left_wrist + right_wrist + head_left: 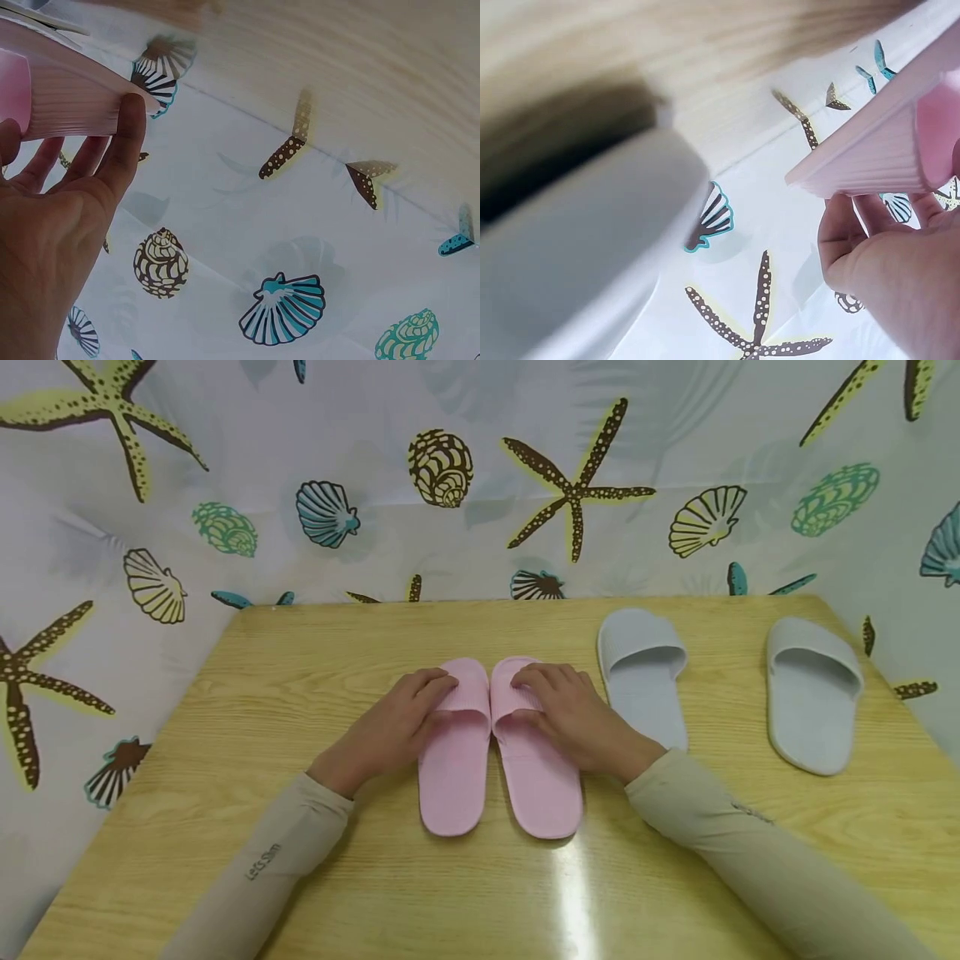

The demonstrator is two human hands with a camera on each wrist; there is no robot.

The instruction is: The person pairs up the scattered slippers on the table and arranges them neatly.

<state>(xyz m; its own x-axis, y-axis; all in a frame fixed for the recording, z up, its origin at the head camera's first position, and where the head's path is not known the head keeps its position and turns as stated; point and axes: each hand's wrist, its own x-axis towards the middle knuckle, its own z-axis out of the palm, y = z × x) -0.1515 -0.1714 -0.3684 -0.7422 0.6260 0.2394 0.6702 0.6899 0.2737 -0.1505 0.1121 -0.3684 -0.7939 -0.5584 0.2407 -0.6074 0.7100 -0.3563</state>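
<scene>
Two pink slippers lie side by side on the wooden table in the head view, toes pointing away and touching near the straps. My left hand grips the strap of the left pink slipper, thumb at the strap's opening and fingers over the top. On the right pink slipper, my right hand holds the strap the same way. The left wrist view shows fingers spread over the ribbed pink strap. In the right wrist view, bent fingers lie against the other ribbed strap.
Just right of my right hand lies a white slipper, partly behind my wrist. A second white slipper sits farther right, near the edge of the wooden table. Cloth printed with shells and starfish hangs behind and at both sides.
</scene>
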